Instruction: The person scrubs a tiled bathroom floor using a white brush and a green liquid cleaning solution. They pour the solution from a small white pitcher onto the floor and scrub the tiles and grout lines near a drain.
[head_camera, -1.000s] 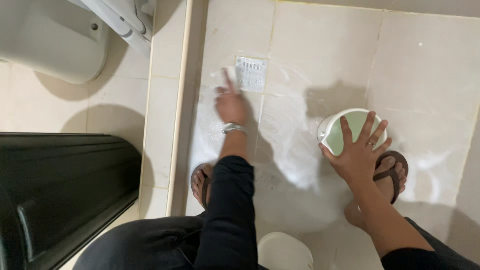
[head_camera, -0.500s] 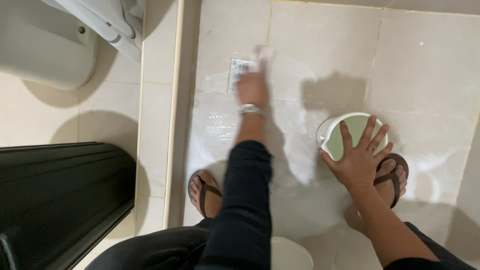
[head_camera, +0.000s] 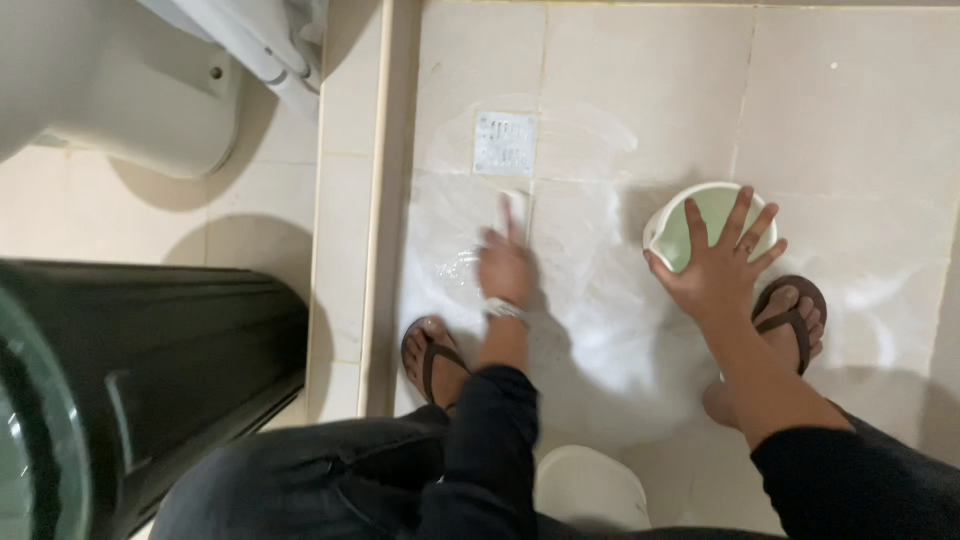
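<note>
I squat over a wet, soapy tiled floor (head_camera: 600, 330). My left hand (head_camera: 505, 268) is low over the wet tiles just below the square floor drain (head_camera: 505, 143). It is blurred, and a pale narrow thing (head_camera: 516, 208) sticks out beyond its fingers. My right hand (head_camera: 722, 265) lies with fingers spread on top of a light green bowl with a white rim (head_camera: 668, 215), which stands on the floor to the right. Both sleeves are black.
My feet wear brown flip-flops (head_camera: 430, 358) (head_camera: 792, 315). A raised tile curb (head_camera: 385, 200) runs down the left of the wet area. Beyond it are a white toilet base (head_camera: 130, 100), a white pipe (head_camera: 250, 50) and a dark green bin (head_camera: 140, 370). A white round object (head_camera: 590, 490) sits between my knees.
My left hand went out to the drain, then came back toward me across the wet tiles. My right hand has stayed on the green bowl.
</note>
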